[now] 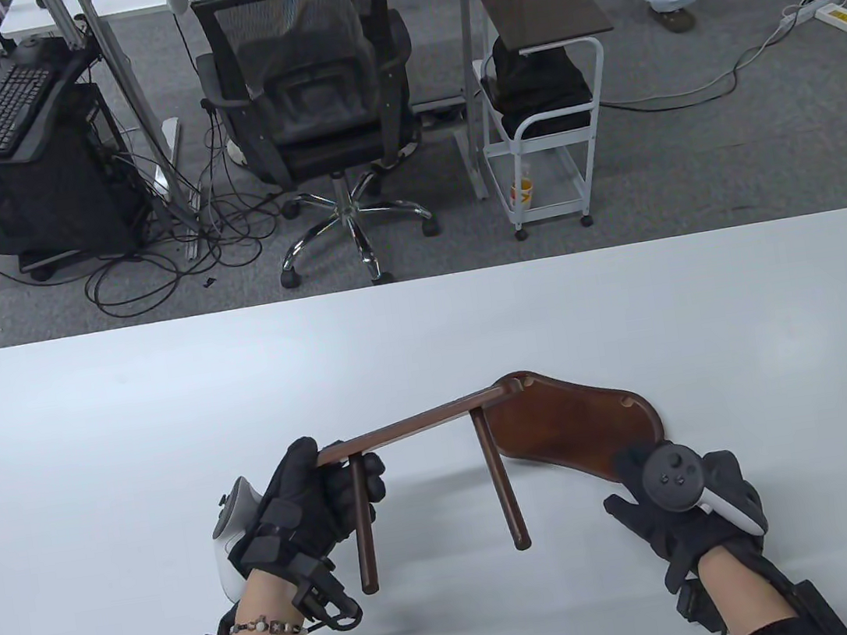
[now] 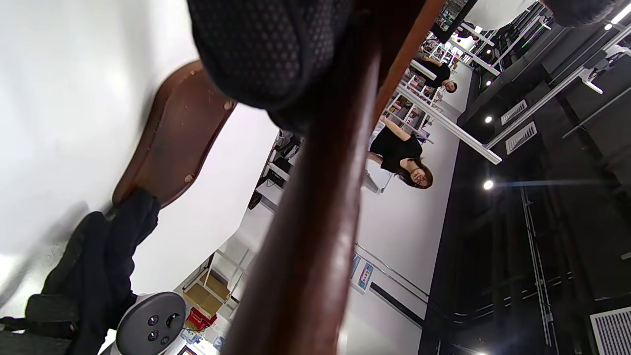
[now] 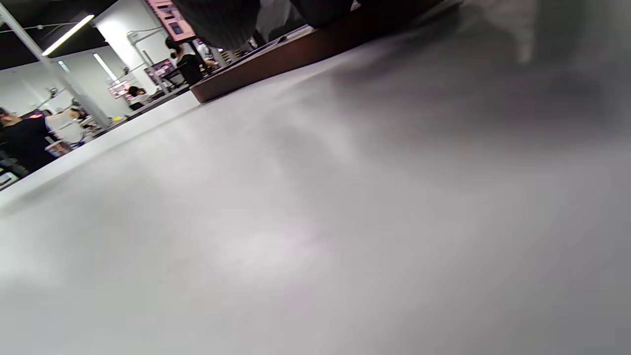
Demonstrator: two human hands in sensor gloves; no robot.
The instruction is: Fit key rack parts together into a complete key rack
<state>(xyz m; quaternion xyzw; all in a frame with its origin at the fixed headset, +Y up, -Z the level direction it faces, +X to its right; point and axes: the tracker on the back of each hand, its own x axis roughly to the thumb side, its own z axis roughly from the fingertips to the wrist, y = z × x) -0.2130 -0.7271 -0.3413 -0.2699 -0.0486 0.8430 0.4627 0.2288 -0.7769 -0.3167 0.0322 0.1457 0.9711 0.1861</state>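
Observation:
A dark wooden rod [image 1: 414, 419] with two cross pegs [image 1: 500, 483] reaches from my left hand to the far left end of the brown wooden base board [image 1: 572, 422], which lies flat on the white table [image 1: 426, 333]. My left hand [image 1: 315, 498] grips the rod's near end, by the left peg [image 1: 363, 527]. The rod fills the left wrist view [image 2: 315, 207], with the base [image 2: 172, 138] behind it. My right hand [image 1: 672, 491] rests on the base's near right end. The base's edge [image 3: 296, 54] shows in the right wrist view.
The white table's far edge runs across the middle of the table view. Beyond it stand an office chair [image 1: 315, 104], a computer tower [image 1: 26, 176] and a small white cart [image 1: 545, 119].

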